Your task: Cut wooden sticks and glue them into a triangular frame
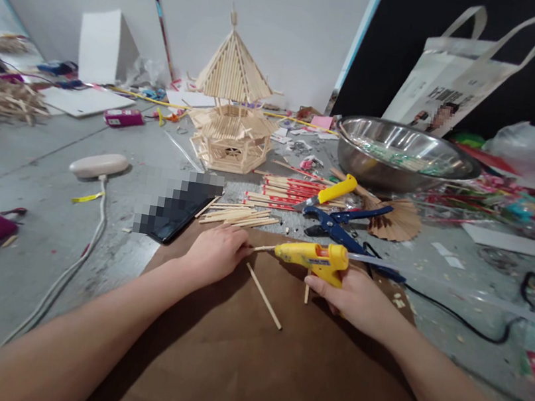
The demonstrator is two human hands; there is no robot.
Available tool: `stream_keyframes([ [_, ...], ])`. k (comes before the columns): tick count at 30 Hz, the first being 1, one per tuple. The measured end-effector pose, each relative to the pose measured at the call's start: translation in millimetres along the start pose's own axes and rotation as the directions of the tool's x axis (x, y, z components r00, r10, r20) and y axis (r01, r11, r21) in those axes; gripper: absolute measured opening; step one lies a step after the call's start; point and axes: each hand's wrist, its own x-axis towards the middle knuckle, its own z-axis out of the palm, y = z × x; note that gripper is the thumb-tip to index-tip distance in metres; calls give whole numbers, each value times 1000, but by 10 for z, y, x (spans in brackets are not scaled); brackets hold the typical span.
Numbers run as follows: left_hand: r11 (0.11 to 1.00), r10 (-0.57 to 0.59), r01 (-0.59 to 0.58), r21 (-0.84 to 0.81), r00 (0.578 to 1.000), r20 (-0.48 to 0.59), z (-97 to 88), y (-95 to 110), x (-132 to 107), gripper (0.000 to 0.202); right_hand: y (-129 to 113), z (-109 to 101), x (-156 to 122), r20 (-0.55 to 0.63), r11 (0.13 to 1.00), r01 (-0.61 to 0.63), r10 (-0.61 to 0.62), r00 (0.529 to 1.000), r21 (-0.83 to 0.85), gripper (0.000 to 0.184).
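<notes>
My right hand (358,298) is wrapped round the grip of a yellow hot glue gun (312,254), its nozzle pointing left. A long clear glue stick (436,283) runs out of the gun's back. In my left hand (220,250) a short wooden stick (263,248) is pinched, its far end at the nozzle; whether they touch is hard to tell. Below lies a loose wooden stick (264,297) on the brown sheet (242,371). Another short stick (306,293) shows beside my right hand. Cut sticks (238,215) are piled just beyond my left hand.
A stick-built pagoda model (232,135) stands at the back. Blue cutters (338,228), a yellow-handled knife (332,191) and red-wrapped chopsticks (289,192) lie beyond the gun. A phone (180,208) is at left, a metal bowl (402,170) at right. Cables (97,229) cross the surface.
</notes>
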Motion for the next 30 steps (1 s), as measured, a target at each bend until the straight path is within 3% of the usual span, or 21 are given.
stream_keyframes([
  [5,1000,12,-12,2,1000,-12,-2,2,3,17,43,-93,-13,53,954,-165,157,986,252,30],
  [10,1000,23,-22,6,1000,-18,-25,14,-4,16,91,-251,-23,16,868,-156,169,986,472,31],
  [14,1000,25,-25,5,999,-22,-46,24,-16,17,139,-321,-24,-13,826,-147,183,983,544,30],
  [18,1000,28,-28,-11,1000,-13,-57,28,-21,16,119,-270,-16,23,862,-164,175,984,479,31],
  [24,1000,27,-27,-5,1000,-13,-30,16,-9,15,14,-69,-6,54,971,-140,132,990,193,28],
  [30,999,43,-43,2,999,-18,-5,10,-2,18,-6,-10,9,53,995,-76,72,996,64,28],
])
